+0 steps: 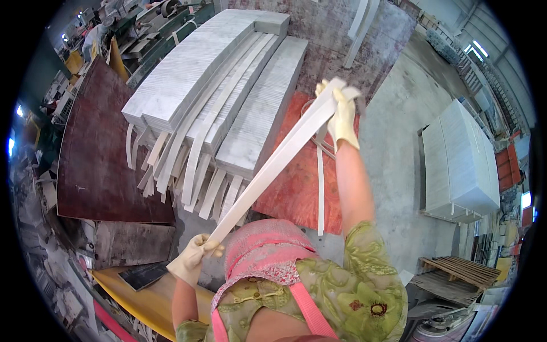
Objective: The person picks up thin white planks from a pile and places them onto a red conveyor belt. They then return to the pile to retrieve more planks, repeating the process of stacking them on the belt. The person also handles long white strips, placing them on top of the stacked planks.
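Note:
Both of my hands wear pale cream gloves. A long pale strip point(273, 162), flat and narrow, slants across in front of my body. Its near end, low on the left, is gripped by my left hand point(195, 259), with fingers closed round it. At the far end, my right hand point(343, 117) is closed round it too, where more than one strip seems to overlap; that end is slightly blurred. Left of the strip, stacks of grey-white stone slabs point(196, 57) lie with loose strips point(219, 117) on and between them. Another thin strip point(321, 194) lies below my right hand.
A reddish board point(296, 188) lies beneath the held strip. Dark red panels point(102, 154) flank the stacks. A wrapped white block point(458, 162) stands on the floor to the right, with a wooden pallet point(461, 271) nearer me. Yellow sheeting point(131, 299) lies lower left.

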Tool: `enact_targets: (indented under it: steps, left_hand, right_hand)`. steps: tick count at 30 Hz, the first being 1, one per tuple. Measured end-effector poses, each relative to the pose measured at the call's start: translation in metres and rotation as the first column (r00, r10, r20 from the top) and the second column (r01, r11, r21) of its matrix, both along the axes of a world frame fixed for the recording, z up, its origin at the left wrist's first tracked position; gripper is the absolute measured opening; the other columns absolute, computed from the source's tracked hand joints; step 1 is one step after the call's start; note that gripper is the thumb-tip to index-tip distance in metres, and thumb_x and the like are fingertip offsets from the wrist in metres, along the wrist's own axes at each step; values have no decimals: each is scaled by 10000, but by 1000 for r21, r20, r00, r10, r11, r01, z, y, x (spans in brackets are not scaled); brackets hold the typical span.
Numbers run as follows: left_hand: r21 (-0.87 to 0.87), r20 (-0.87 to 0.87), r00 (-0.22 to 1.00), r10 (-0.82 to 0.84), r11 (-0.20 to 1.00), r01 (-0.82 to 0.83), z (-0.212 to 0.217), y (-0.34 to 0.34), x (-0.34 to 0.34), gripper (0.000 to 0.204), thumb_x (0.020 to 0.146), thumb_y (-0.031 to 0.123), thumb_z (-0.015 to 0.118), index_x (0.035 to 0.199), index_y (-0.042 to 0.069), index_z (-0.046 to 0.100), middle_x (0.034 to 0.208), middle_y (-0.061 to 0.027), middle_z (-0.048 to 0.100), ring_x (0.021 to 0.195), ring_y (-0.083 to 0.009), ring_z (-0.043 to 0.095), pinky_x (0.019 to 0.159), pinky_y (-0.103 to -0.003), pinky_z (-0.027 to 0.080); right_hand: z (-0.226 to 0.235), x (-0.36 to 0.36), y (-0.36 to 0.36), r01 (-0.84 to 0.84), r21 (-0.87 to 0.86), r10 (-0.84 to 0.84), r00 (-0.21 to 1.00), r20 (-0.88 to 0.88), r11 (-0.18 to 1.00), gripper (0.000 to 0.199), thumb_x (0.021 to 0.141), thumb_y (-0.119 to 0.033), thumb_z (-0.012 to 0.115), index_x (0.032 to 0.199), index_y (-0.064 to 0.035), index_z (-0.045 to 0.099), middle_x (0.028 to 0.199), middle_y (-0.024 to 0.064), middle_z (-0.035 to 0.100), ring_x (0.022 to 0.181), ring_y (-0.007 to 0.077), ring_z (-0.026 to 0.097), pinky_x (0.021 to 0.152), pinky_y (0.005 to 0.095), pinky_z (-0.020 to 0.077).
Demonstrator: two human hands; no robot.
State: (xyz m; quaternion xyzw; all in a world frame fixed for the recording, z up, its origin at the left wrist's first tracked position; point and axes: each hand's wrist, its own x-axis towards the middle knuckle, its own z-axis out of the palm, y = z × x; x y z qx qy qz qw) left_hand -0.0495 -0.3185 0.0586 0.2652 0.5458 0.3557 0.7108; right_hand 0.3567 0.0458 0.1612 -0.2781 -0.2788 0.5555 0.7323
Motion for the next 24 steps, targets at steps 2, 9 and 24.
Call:
enact_targets:
  steps: [2,9,24]
  left_hand:
    - [12,-2,999,37,999,-37,-2,24,12,373,889,246,774,1105,-25,637,975,-133,744,785,-184,715,761,-307,567]
    - [45,-64,982,178,984,-175,4,95,31,337,903,248,773,1077,-17,660,922,-108,741,788,-172,711,729,-293,568]
    - [-366,-174,939,297,866,-341,-10,102,50,232,926,170,722,1048,-17,658,900,-105,736,796,-177,718,720,-323,610]
  right_hand:
    - [37,-8,26,-12,68,7,998,68,998,432,968,-62,566,1359,99,481,1309,265,617,1146,390,657,1008,500,552]
    - [53,-50,141,-117,147,109,992,62,982,296,978,-53,580,1238,88,585,1210,262,670,1034,386,702,919,488,601]
    - [-205,-115,237,-402,-376,435,900,4,835,393,1025,-171,533,1308,101,522,1172,234,677,1015,344,702,884,477,593]
